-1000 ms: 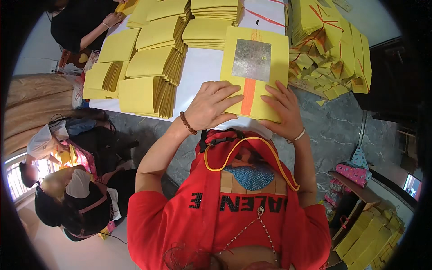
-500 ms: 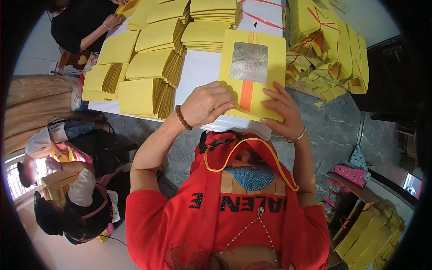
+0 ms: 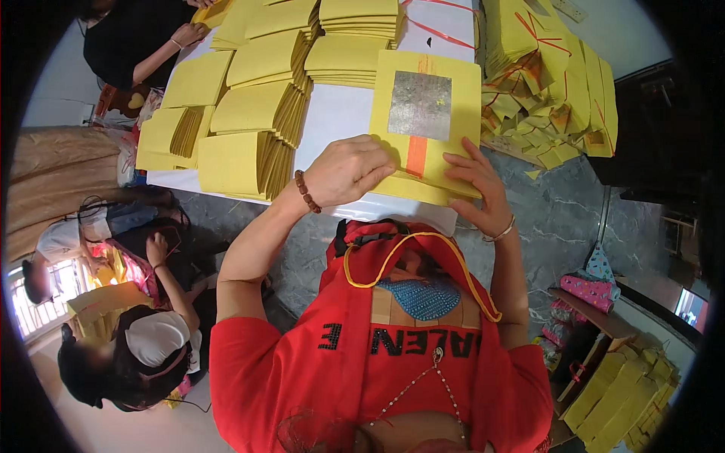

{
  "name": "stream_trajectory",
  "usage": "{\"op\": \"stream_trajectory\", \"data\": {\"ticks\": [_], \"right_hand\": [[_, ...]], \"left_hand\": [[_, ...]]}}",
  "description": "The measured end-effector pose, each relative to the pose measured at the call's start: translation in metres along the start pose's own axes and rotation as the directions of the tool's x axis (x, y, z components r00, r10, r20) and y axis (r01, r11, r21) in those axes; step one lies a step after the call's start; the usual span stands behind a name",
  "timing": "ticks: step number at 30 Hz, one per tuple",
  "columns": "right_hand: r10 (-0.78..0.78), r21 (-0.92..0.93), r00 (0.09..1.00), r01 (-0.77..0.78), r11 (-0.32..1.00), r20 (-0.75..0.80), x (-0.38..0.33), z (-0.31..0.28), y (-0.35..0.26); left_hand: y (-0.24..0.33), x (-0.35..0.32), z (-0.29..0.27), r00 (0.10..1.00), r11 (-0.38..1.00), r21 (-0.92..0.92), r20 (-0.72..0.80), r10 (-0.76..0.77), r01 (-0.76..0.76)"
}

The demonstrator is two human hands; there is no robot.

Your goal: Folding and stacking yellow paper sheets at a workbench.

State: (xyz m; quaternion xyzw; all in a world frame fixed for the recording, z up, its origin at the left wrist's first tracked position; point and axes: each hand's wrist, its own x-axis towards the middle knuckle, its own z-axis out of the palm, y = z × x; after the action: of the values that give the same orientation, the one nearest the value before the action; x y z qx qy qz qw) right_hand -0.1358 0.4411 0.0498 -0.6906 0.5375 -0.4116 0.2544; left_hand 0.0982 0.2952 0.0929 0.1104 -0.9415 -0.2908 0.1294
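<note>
A yellow joss paper sheet (image 3: 385,98), with a silver foil square in its middle and an orange stripe, lies in front of me at the table's near edge, over more yellow paper. Its near edge is curled up in a low fold. My left hand (image 3: 355,170) is closed, its thumb and fingers pinching the near left part of the sheet. My right hand (image 3: 483,189) holds the near right corner, fingers on top along the right edge and thumb at the near edge. Any paper under my left fingers is hidden.
Folded yellow paper stacks (image 3: 245,106) fill the table's left and far side. Bundled yellow paper (image 3: 563,83) with red ties stands right of the table. Another person's hand (image 3: 189,34) works at the far left. Two more people sit at the lower left, near a yellow paper pile (image 3: 106,306).
The sheet's near edge has been turned up further, covering the stripe's near end. My right hand has shifted slightly right. At the lower left, a seated person has swung an arm away from the papers.
</note>
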Motion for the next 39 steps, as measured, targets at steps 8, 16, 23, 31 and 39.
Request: {"op": "stream_trajectory", "data": {"ticks": [8, 16, 23, 31, 39], "right_hand": [[0.009, 0.003, 1.000, -0.009, 1.000, -0.023, -0.001, 0.005, 0.004], [-0.012, 0.011, 1.000, 0.012, 1.000, -0.023, -0.001, 0.006, 0.012], [0.002, 0.017, 0.999, -0.002, 1.000, -0.033, 0.000, 0.007, 0.010], [0.015, 0.024, 0.996, -0.013, 1.000, -0.086, -0.001, 0.009, 0.010], [0.121, 0.061, 0.985, -0.115, 0.992, -0.119, 0.002, 0.009, 0.005]], "left_hand": [[-0.001, 0.000, -0.002, 1.000, 0.997, -0.073, 0.008, -0.009, 0.009], [0.001, 0.002, -0.001, 0.999, 0.994, -0.106, -0.028, -0.018, 0.015], [-0.001, 0.002, 0.000, 1.000, 0.996, -0.091, -0.023, -0.007, 0.005], [0.005, 0.001, -0.002, 0.999, 0.994, -0.099, -0.033, 0.033, -0.036], [0.007, -0.004, 0.011, 0.970, 0.930, 0.280, 0.019, 0.244, -0.240]]}}
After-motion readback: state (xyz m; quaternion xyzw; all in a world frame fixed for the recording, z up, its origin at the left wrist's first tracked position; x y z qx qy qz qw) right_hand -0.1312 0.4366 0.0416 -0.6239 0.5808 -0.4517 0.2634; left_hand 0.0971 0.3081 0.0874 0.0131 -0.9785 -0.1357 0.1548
